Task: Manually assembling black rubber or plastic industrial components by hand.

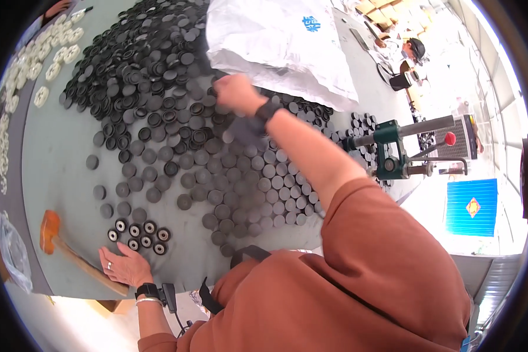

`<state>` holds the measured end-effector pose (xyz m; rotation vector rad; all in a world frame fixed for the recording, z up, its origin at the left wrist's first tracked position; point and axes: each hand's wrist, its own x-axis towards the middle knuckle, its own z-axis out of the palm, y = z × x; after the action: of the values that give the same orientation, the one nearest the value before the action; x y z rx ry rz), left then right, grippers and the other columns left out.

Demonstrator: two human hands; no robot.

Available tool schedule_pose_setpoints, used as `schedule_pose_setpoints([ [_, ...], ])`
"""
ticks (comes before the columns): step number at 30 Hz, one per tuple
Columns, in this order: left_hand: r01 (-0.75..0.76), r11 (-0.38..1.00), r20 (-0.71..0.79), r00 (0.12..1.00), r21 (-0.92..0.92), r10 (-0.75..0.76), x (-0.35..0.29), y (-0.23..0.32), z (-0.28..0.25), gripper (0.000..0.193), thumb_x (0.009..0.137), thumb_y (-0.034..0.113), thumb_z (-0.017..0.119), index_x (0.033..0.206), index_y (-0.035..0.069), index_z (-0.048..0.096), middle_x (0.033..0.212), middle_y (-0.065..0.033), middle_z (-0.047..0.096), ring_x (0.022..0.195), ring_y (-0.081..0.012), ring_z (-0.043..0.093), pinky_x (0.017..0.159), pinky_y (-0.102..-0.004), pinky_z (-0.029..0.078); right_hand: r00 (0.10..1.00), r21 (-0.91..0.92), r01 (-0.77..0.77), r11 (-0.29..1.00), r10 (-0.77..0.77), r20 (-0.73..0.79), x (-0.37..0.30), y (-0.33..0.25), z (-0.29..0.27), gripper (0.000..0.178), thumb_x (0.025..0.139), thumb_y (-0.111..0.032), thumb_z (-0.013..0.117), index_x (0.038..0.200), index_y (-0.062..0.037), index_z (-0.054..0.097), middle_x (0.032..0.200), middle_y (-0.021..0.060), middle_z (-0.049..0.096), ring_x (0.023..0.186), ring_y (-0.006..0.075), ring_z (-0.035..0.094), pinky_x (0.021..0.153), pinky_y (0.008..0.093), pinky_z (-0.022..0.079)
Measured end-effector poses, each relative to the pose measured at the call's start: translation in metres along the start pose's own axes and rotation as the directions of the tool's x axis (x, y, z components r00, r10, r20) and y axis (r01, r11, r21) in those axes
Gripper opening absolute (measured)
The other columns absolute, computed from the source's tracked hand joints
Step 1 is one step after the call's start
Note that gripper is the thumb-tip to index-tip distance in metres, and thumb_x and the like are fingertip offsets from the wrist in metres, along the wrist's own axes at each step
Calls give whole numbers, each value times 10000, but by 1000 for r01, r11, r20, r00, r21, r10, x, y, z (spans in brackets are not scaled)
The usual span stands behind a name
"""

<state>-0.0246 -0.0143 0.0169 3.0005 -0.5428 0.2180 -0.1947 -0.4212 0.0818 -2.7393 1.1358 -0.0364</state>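
My left hand [123, 267] lies on the grey-green table with its fingers stretched out. Just beyond its fingertips is a small cluster of black round pieces with shiny metal centres [134, 244]. Beside that hand rests a mallet [50, 232] with an orange head and a wooden handle. My right arm reaches far across the table, and my right hand [237, 94] is over the black round caps [196, 108] by the edge of a white sack [276, 44]. Motion blurs its fingers, so their hold cannot be made out.
A big heap of black caps [141, 53] covers the far table. Tightly grouped caps [278, 193] stand near my body. To the right is a green hand press [390, 149]. White plastic parts [53, 70] and a clear bag [14, 252] lie left. Another person [413, 50] is far right.
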Motion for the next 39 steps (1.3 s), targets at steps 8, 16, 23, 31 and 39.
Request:
schedule_pose_setpoints([
  [8, 14, 997, 74, 997, 70, -19, 2, 7, 0, 486, 906, 351, 432, 1261, 19, 428, 1333, -58, 401, 1227, -253, 361, 1012, -412, 267, 996, 35, -61, 998, 63, -61, 3, 78, -14, 261, 756, -170, 544, 964, -70, 664, 897, 157, 652, 857, 320, 615, 791, 376, 479],
  [16, 0, 998, 40, 999, 70, -3, 2, 5, -1, 479, 911, 333, 425, 1251, -4, 428, 1313, -94, 414, 1231, -265, 362, 1027, -426, 256, 823, 22, -524, 851, 500, 269, 34, 104, 12, 486, 880, -356, 373, 1292, -111, 455, 1341, 168, 416, 1241, 325, 388, 955, 553, 312],
  [23, 3, 999, 32, 999, 33, -4, 0, 7, -3, 479, 891, 326, 449, 1238, -5, 434, 1305, -99, 415, 1207, -284, 374, 994, -429, 280, 710, 256, -699, 667, 605, 361, 78, 0, -21, 603, 861, -459, 386, 1379, -155, 343, 1448, 85, 277, 1337, 332, 189, 986, 545, 210],
  [31, -6, 999, -2, 1000, 42, 6, 0, 3, 1, 486, 893, 374, 442, 1249, 43, 442, 1300, -62, 415, 1199, -283, 376, 974, -423, 305, 996, 367, -3, 930, -29, 80, 31, -95, 13, 494, 875, -423, 419, 1222, -77, 483, 1306, 212, 390, 1246, 379, 311, 938, 579, 292],
  [39, -6, 999, 10, 1000, 44, 5, -1, 3, 2, 494, 896, 380, 430, 1261, 48, 428, 1307, -59, 407, 1208, -287, 368, 992, -429, 287, 803, -74, 574, 815, -579, -141, -58, -83, 38, 399, 848, -373, 522, 1118, -79, 526, 1239, 146, 440, 1225, 301, 358, 876, 528, 312],
])
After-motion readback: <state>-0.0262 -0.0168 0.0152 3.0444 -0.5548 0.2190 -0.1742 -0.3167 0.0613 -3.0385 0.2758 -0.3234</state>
